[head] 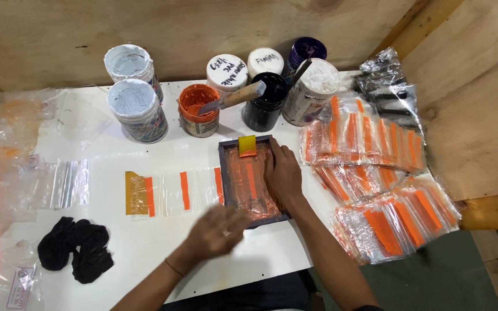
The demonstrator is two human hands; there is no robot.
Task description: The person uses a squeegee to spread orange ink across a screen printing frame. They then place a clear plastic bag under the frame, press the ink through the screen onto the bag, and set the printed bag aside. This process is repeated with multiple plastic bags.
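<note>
Left hand (217,230): nearest the camera, blurred, fingers loosely spread, grasping nothing; it hovers over the white worktop (145,253) at the near left corner of the printing frame.
Black cloth (75,249): crumpled on the worktop, well to the left of the left hand.
Right hand (282,173): laid flat, palm down, fingers released, pressing on the right side of the frame.
Printing frame (249,179): small, dark-edged, smeared with orange ink, lying flat mid-worktop.
Squeegee (247,146): yellow, resting at the frame's far end.
Clear bags (171,193): in a row with orange stripes, running left from under the frame.
Printed bags (384,190): heaped to the right.
Orange ink tub (198,109): open, beyond the frame, among other pots.
</note>
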